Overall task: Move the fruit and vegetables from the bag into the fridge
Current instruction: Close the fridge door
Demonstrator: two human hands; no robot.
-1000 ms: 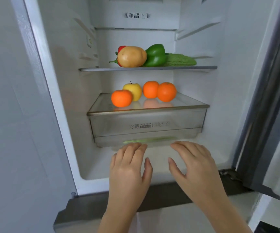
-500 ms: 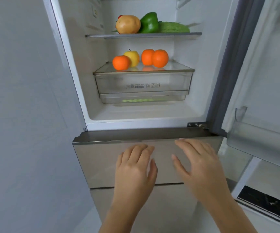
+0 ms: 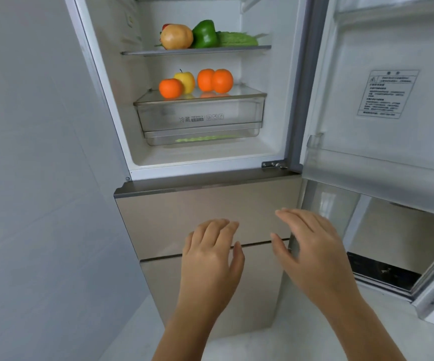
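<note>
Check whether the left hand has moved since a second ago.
Yes. The left hand dropped away from the clear drawer, now before the lower door.

left hand (image 3: 210, 259): palm down, fingers relaxed and close together, holding nothing
right hand (image 3: 312, 251): palm down too, fingers loosely spread, empty
forearms: both bare, reaching forward side by side

red vegetable (image 3: 166, 26) behind potato (image 3: 176, 37), door label (image 3: 387, 93) illegible
</note>
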